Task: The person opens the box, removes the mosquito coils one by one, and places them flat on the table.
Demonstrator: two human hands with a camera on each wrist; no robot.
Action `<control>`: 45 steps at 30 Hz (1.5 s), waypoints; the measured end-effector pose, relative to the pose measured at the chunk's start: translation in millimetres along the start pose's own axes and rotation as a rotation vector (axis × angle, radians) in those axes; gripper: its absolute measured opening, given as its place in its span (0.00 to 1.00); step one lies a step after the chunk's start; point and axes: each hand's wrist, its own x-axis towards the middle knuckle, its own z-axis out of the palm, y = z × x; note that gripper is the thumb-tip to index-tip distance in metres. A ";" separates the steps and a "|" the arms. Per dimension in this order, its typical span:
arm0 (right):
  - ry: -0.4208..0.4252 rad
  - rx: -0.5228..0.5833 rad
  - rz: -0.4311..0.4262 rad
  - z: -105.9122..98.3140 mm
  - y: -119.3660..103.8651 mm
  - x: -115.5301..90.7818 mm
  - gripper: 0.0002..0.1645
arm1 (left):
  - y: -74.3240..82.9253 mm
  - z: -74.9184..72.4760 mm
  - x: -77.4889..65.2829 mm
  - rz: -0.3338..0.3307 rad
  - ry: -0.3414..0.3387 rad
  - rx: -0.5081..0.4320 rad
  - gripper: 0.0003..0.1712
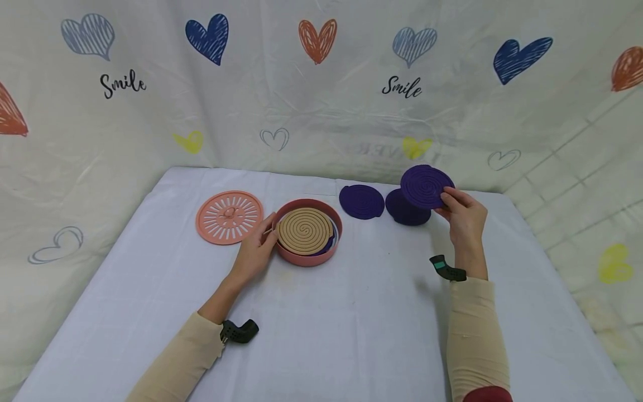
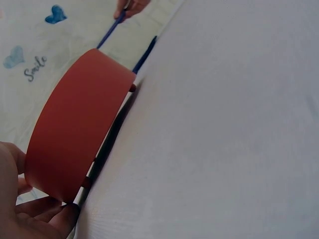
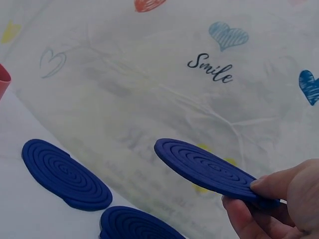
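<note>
My left hand [image 1: 257, 250] grips the left side of a round red mosquito coil holder [image 1: 307, 261]; in the left wrist view its wall [image 2: 82, 124] looks slightly tilted, fingers at its lower edge. Inside the holder lies a tan mosquito coil [image 1: 304, 230] over a purple-blue one, mostly hidden. My right hand [image 1: 464, 215] pinches a purple-blue mosquito coil [image 1: 426, 185] by its edge, thumb on top, raised above the table. Below it, another purple-blue coil [image 1: 406, 211] lies partly covered from the head view. One more such coil [image 1: 361, 201] rests to its left.
A coral slotted lid [image 1: 229, 218] lies on the table left of the holder. White cloth [image 1: 321, 335] covers the table. A pale curtain printed with hearts [image 1: 317, 42] hangs along the table's back edge.
</note>
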 end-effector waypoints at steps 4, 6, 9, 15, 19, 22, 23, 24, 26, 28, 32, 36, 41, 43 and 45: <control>0.005 0.014 0.005 -3.0 1.4 1.7 0.16 | 0.7 -0.1 0.0 0.002 -0.002 0.003 0.31; 0.003 0.023 0.006 -4.5 1.5 2.3 0.15 | 1.1 -0.1 -0.1 -0.001 -0.001 0.004 0.31; 0.004 0.054 0.014 -6.7 1.5 3.6 0.15 | 1.2 -0.3 -0.4 -0.007 0.000 0.002 0.31; 0.021 0.088 0.031 -11.5 3.5 8.1 0.18 | 0.3 -0.5 -0.9 -0.007 -0.005 -0.004 0.31; 0.042 0.082 0.034 -14.8 5.7 10.6 0.18 | 0.1 -0.6 -1.0 -0.004 -0.004 -0.002 0.31; 0.058 0.079 0.041 -17.4 7.2 11.9 0.18 | 0.3 -0.7 -1.0 -0.005 -0.005 -0.002 0.31; 0.064 0.081 0.046 -18.4 7.7 12.3 0.18 | 0.5 -0.7 -1.1 -0.005 -0.005 -0.003 0.31; 0.069 0.081 0.051 -19.4 8.2 12.7 0.18 | 0.7 -0.6 -1.1 -0.006 -0.005 -0.001 0.31; 0.078 0.082 0.061 -21.6 9.2 13.8 0.18 | 0.9 -0.6 -1.1 -0.010 -0.006 0.003 0.31; 0.085 0.081 0.069 -23.8 10.2 14.8 0.18 | 1.0 -0.6 -0.9 -0.014 -0.005 0.006 0.31; 0.099 0.105 0.084 -27.4 10.9 15.9 0.18 | 0.7 -0.5 -0.6 -0.016 -0.005 0.014 0.32; 0.119 0.139 0.099 -28.9 8.9 13.3 0.17 | 0.4 -0.3 -0.5 -0.010 -0.008 0.015 0.32; 0.142 0.140 0.105 -31.0 9.8 12.1 0.15 | 0.2 -0.2 -0.3 -0.005 -0.009 0.007 0.32; 0.153 0.136 0.110 -32.7 11.2 13.4 0.15 | -0.1 0.0 -0.1 -0.001 -0.011 0.005 0.32; 0.166 0.137 0.120 -34.9 12.7 14.8 0.14 | -0.3 0.1 0.3 0.001 -0.012 0.004 0.32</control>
